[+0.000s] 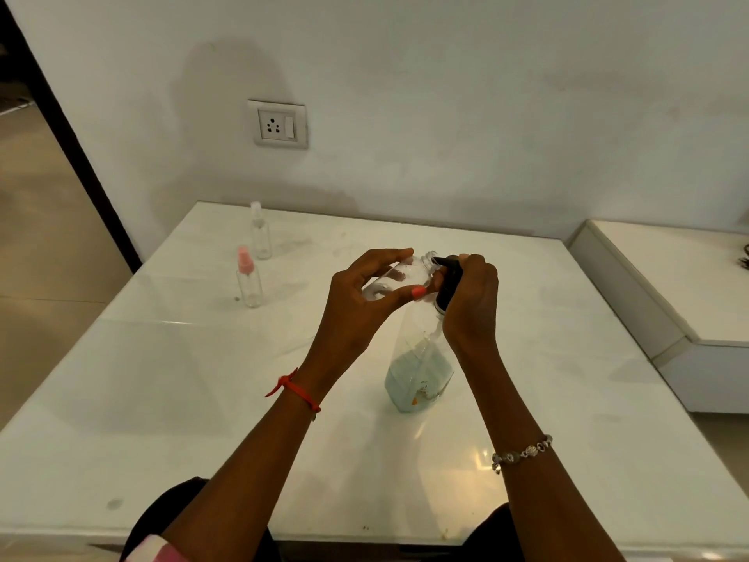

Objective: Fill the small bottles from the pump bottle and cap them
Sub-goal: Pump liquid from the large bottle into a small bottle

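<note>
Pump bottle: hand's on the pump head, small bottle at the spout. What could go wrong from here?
The small bottle, tilted in the left hand, meets the spout with a narrow mouth; slight misalignment could spill onto the table.
Only the right hand, on its pump head, steadies the pump bottle; an off-centre press might tip it.

Pump head of pump bottle: largely covered by right hand gripping it; only nozzle tip and collar show.
Small bottle: held by left hand, base hidden behind palm; fill level cannot be told.
Label print: too small to read.
Dark object: cut off by right edge, unidentifiable.
Table: near corners cut off.
</note>
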